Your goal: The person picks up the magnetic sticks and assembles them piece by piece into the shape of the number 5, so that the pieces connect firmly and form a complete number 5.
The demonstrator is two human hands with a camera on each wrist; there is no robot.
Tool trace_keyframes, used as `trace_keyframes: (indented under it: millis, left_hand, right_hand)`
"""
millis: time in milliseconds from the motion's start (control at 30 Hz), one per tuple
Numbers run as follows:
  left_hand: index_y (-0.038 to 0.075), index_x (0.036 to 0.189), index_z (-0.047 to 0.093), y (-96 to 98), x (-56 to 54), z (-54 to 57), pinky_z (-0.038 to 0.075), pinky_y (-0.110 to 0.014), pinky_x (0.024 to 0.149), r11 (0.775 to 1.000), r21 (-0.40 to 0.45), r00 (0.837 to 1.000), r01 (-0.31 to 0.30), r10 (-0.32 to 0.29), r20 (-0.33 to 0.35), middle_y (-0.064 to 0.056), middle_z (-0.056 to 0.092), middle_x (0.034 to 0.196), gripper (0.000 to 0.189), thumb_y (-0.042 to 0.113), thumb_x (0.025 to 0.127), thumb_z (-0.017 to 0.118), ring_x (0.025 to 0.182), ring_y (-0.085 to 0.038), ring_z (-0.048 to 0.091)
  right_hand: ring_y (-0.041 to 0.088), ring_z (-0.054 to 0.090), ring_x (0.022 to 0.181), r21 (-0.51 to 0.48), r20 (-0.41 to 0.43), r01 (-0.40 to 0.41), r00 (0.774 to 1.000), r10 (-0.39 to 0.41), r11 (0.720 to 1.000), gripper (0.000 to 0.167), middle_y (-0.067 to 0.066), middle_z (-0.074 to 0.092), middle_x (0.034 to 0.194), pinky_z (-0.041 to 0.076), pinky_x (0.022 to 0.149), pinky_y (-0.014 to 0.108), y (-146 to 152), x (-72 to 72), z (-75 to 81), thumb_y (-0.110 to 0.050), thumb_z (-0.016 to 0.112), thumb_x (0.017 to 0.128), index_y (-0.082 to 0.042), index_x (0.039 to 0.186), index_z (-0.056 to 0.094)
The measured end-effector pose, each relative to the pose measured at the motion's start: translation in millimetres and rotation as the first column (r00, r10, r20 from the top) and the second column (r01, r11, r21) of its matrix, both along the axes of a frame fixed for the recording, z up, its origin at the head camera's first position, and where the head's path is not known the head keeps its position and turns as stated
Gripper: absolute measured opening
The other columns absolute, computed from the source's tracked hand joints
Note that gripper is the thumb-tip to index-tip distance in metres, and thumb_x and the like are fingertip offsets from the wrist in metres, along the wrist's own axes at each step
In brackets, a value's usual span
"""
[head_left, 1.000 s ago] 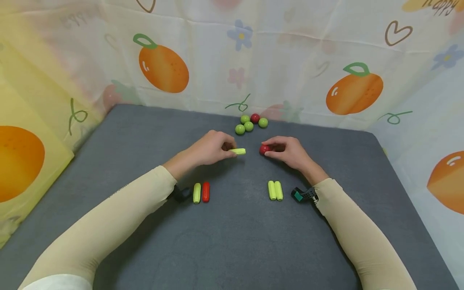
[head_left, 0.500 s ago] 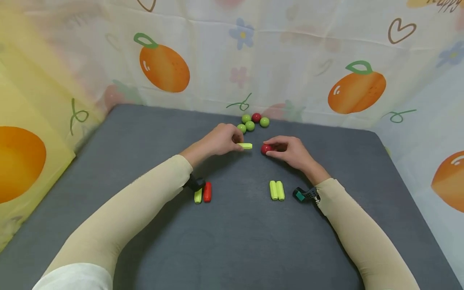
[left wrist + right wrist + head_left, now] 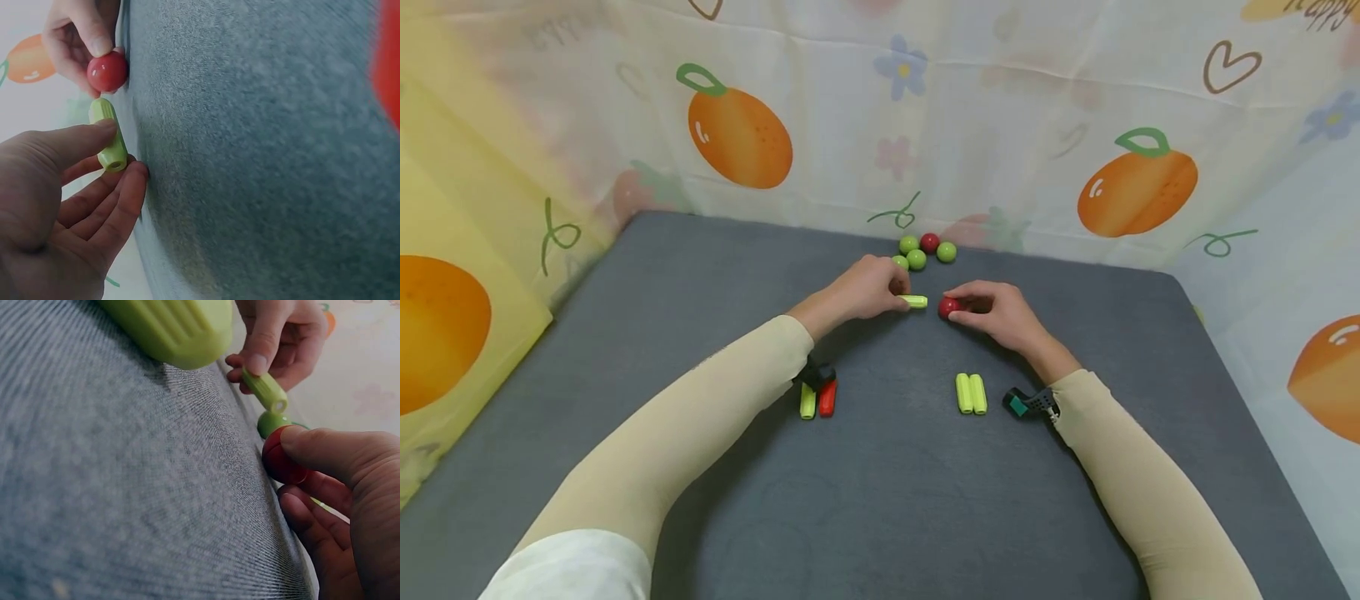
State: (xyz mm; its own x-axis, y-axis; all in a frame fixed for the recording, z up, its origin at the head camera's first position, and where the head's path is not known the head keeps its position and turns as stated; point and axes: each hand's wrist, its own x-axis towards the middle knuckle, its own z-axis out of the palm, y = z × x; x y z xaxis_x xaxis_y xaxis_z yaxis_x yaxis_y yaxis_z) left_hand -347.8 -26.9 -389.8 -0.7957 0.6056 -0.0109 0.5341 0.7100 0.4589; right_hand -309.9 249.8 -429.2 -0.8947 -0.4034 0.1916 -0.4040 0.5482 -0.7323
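Note:
My left hand (image 3: 874, 287) pinches a yellow-green ribbed stick (image 3: 915, 302) between thumb and fingers, its free end pointing right. A small hole shows in the stick's end in both wrist views. Facing it, my right hand (image 3: 996, 312) pinches a shiny red ball (image 3: 948, 308) by its sides. In the head view a small gap lies between the stick's tip and the ball. From the left wrist, the red ball (image 3: 107, 71) appears just beyond the far end of the green stick (image 3: 107, 134).
Behind the hands sit several green balls (image 3: 917, 260) and another red ball (image 3: 929, 242). Two yellow-green sticks (image 3: 971, 393) lie side by side at centre right. Left of them, a yellow-green stick (image 3: 807, 402) and a red stick (image 3: 827, 400) lie partly under the left wrist camera (image 3: 816, 373).
My left hand has moved right and slightly away from me, bringing the yellow-green stick close to the red ball. The right hand stays almost still with the ball.

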Motion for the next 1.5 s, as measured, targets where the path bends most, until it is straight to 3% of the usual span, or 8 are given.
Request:
trace_keyframes:
  millis: [167, 400, 1100, 1267, 1400, 1500]
  left_hand:
    - [0.012, 0.101, 0.083, 5.3, -0.8, 5.3, 0.055, -0.039, 0.085, 0.999, -0.04, 0.999, 0.034, -0.035, -0.029, -0.003, 0.076, 0.099, 0.012, 0.023, 0.099, 0.084, 0.092, -0.023, 0.067]
    - [0.01, 0.104, 0.083, 9.0, -1.0, 4.0, 0.056, -0.038, 0.087, 0.997, -0.06, 0.998, 0.057, -0.059, -0.033, -0.003, 0.077, 0.1, 0.013, 0.023, 0.1, 0.083, 0.092, -0.022, 0.069]
    - [0.012, 0.105, 0.083, 10.9, -0.1, 0.4, 0.055, -0.037, 0.084, 0.997, -0.068, 0.999, 0.041, -0.042, -0.016, 0.0, 0.075, 0.097, 0.015, 0.027, 0.101, 0.082, 0.089, -0.019, 0.067]
    - [0.01, 0.111, 0.082, -2.2, -3.4, 15.1, 0.057, -0.038, 0.086, 1.0, 0.014, 1.0, -0.015, 0.015, -0.008, -0.002, 0.076, 0.104, 0.016, 0.023, 0.102, 0.08, 0.094, -0.02, 0.069]
    - [0.006, 0.119, 0.079, -12.7, -15.3, 26.7, 0.055, -0.042, 0.091, 0.992, 0.077, 0.995, -0.095, 0.098, -0.036, -0.007, 0.075, 0.111, 0.019, 0.016, 0.104, 0.075, 0.101, -0.024, 0.068]
    - [0.005, 0.127, 0.077, -16.7, -25.7, 27.8, 0.054, -0.043, 0.095, 0.988, 0.075, 0.989, -0.134, 0.137, -0.048, -0.01, 0.074, 0.121, 0.024, 0.013, 0.105, 0.071, 0.109, -0.026, 0.067]
  right_hand:
    - [0.022, 0.072, 0.099, 0.004, -0.011, -0.01, 1.0, 0.01, 1.0, 0.033, 0.008, 0.076, 0.121, 0.058, 0.089, 0.042, -3.9, -2.1, 2.4, -0.016, 0.084, 0.099, -0.01, 0.132, 0.079]
    - [0.02, 0.073, 0.097, 0.012, -0.02, -0.022, 1.0, 0.022, 1.0, 0.032, 0.006, 0.077, 0.119, 0.058, 0.086, 0.041, -9.2, -5.4, 0.5, -0.015, 0.083, 0.099, -0.011, 0.131, 0.08]
    - [0.021, 0.073, 0.1, -0.001, -0.003, -0.014, 1.0, 0.014, 1.0, 0.034, 0.007, 0.077, 0.122, 0.058, 0.088, 0.041, -7.9, -2.1, -1.6, -0.016, 0.083, 0.1, -0.01, 0.133, 0.079]
    - [0.019, 0.073, 0.1, 0.008, 0.006, -0.017, 1.0, 0.016, 1.0, 0.034, 0.005, 0.077, 0.123, 0.058, 0.088, 0.036, -8.9, -2.2, -2.1, -0.018, 0.083, 0.1, -0.013, 0.133, 0.079]
    - [0.02, 0.072, 0.101, 0.008, 0.0, -0.014, 1.0, 0.014, 1.0, 0.034, 0.005, 0.076, 0.122, 0.058, 0.089, 0.038, -8.3, -3.0, -1.1, -0.018, 0.083, 0.1, -0.012, 0.133, 0.079]
    - [0.02, 0.072, 0.101, 0.01, 0.0, -0.013, 1.0, 0.013, 1.0, 0.034, 0.006, 0.076, 0.122, 0.057, 0.089, 0.04, -7.8, -3.1, -0.5, -0.018, 0.083, 0.1, -0.012, 0.133, 0.079]
